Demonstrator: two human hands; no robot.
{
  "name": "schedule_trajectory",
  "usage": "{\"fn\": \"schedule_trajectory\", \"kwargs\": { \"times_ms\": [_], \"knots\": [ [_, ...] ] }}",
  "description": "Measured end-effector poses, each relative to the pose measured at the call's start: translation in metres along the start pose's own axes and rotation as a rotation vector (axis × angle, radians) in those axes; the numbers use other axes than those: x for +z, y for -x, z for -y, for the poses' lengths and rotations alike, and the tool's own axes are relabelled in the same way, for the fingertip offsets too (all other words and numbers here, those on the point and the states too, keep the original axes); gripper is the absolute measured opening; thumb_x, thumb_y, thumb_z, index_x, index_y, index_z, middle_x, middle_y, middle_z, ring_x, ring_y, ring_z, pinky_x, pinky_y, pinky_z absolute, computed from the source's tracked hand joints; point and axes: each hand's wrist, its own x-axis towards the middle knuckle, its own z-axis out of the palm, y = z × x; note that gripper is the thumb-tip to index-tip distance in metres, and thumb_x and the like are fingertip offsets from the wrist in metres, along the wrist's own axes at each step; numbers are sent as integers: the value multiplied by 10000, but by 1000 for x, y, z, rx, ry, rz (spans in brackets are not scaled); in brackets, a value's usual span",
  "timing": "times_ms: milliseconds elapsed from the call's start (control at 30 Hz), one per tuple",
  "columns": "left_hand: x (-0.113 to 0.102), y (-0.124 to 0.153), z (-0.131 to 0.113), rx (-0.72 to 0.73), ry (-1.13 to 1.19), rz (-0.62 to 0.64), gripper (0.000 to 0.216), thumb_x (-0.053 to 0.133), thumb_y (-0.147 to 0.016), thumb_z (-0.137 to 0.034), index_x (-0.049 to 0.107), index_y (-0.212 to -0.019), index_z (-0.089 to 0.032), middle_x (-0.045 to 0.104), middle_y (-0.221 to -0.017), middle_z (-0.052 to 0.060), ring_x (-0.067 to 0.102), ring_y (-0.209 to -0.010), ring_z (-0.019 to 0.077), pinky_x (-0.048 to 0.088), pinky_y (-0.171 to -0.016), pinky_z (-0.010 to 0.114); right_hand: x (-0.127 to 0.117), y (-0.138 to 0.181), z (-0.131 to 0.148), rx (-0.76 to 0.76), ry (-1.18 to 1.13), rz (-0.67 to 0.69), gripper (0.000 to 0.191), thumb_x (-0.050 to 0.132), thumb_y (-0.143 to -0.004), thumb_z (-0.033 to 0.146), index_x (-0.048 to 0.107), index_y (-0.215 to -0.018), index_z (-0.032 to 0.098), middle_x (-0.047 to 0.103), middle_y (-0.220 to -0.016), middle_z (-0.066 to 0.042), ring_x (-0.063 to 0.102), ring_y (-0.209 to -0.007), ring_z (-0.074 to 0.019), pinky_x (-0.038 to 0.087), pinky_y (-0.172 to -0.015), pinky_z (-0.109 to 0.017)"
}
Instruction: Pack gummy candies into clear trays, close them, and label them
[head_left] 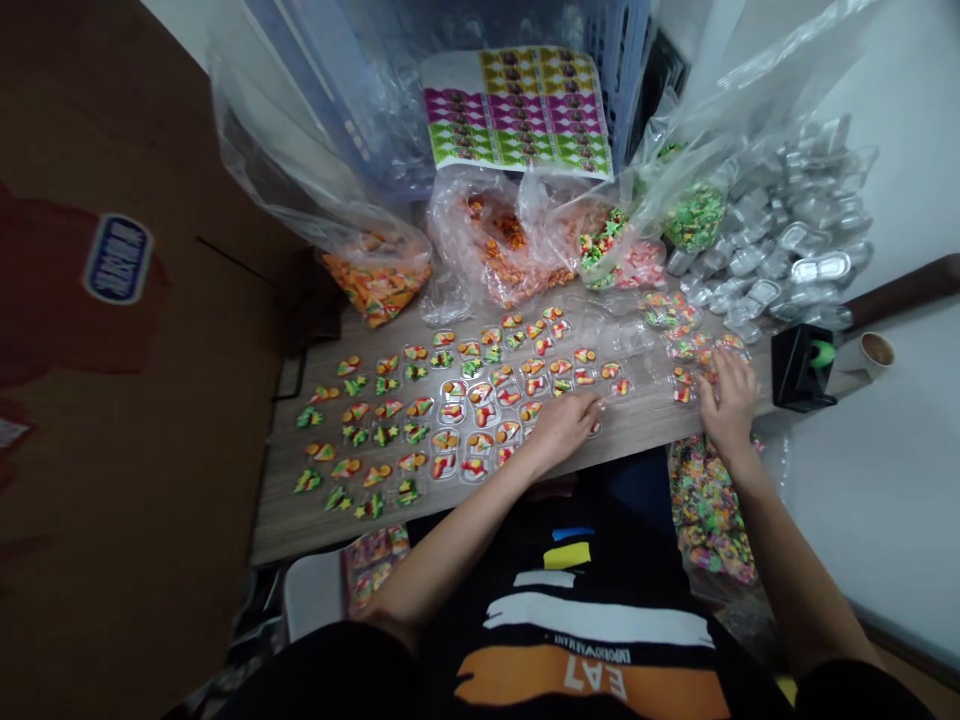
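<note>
My left hand (562, 425) lies palm down on the wooden table (300, 520), fingers stretched toward a small clear tray with candy (619, 386) at the end of the rows. My right hand (726, 395) rests further right, fingers spread over loose filled trays (681, 383) near the table's right end. Several rows of small clear plastic trays (480, 400) holding colourful gummy candies cover the table's middle. Bare candies without trays (360, 430) lie in rows at the left.
Open plastic bags of candy stand at the back: orange (379, 285), orange-red (510, 255), mixed (622, 250), green (694, 215). A sticker sheet (517, 108) leans behind them. Empty clear trays (795, 230) pile at right, beside a black tape dispenser (802, 368). A bag of packed candies (709, 510) hangs below the table.
</note>
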Motion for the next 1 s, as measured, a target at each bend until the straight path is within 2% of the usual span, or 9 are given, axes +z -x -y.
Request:
{"fn": "schedule_trajectory", "kwargs": {
  "times_ms": [67,167,267,367,467,567,667,800,1000],
  "knots": [
    [3,-5,-8,17,-136,72,302,443,-979,-253,711,-849,-209,742,-890,92,689,-860,254,478,-777,320,-12,9,35,-54,-177,97,530,503,-982,411,506,-1474,215,576,-1457,-138,485,-1382,-302,373,-1152,-556],
    [11,-14,-19,54,-263,198,225,512,-930,-203,733,-895,-179,752,-946,143,704,-903,290,492,-806,356,-19,22,88,-159,-463,413,485,533,-974,390,544,-1443,267,620,-1409,-92,549,-1325,-261,457,-1108,-475],
    [12,-17,-23,62,-277,224,216,526,-903,-152,741,-908,-169,749,-969,158,708,-928,290,501,-839,363,-17,28,110,-81,-610,371,306,498,-1001,324,704,-1221,278,729,-1188,-67,656,-1134,-231,527,-995,-422],
    [4,-13,-20,62,-275,156,257,488,-950,-188,721,-1057,-180,731,-1066,145,691,-1001,283,509,-869,364,-13,31,99,12,-612,258,263,508,-999,300,759,-1072,275,761,-1028,-49,694,-990,-221,551,-905,-396],
    [0,-9,-14,41,-338,13,317,463,-978,-208,660,-1222,-161,692,-1165,150,646,-1101,292,508,-926,390,-9,31,76,103,-523,27,265,518,-987,278,753,-1109,262,764,-1046,-61,701,-994,-233,552,-912,-406],
    [9,-7,-6,138,-441,-89,359,458,-984,-199,620,-1301,-149,635,-1318,154,563,-1251,307,456,-1051,448,4,26,60,7,-366,-89,352,452,-984,208,728,-1198,244,755,-1123,-85,692,-1063,-243,538,-972,-435],
    [27,-6,3,258,-525,-112,422,458,-999,-230,541,-1408,-173,504,-1520,134,418,-1431,317,318,-1185,535,25,18,57,-191,-207,-33,448,388,-965,130,696,-1273,232,732,-1216,-100,670,-1128,-240,516,-1015,-448],
    [42,-5,13,274,-572,-90,459,420,-1017,-252,494,-1452,-126,407,-1597,156,326,-1502,339,200,-1232,607,50,11,60,-332,-78,59,484,375,-963,106,655,-1343,214,692,-1306,-115,626,-1202,-249,513,-1020,-441],
    [32,-5,21,300,-483,-71,422,436,-983,-168,553,-1387,-134,462,-1563,140,387,-1478,304,167,-1245,621,49,9,64,-452,-53,255,482,444,-1007,212,510,-1483,180,581,-1466,-120,489,-1394,-275,434,-1133,-493]
  ]
}}
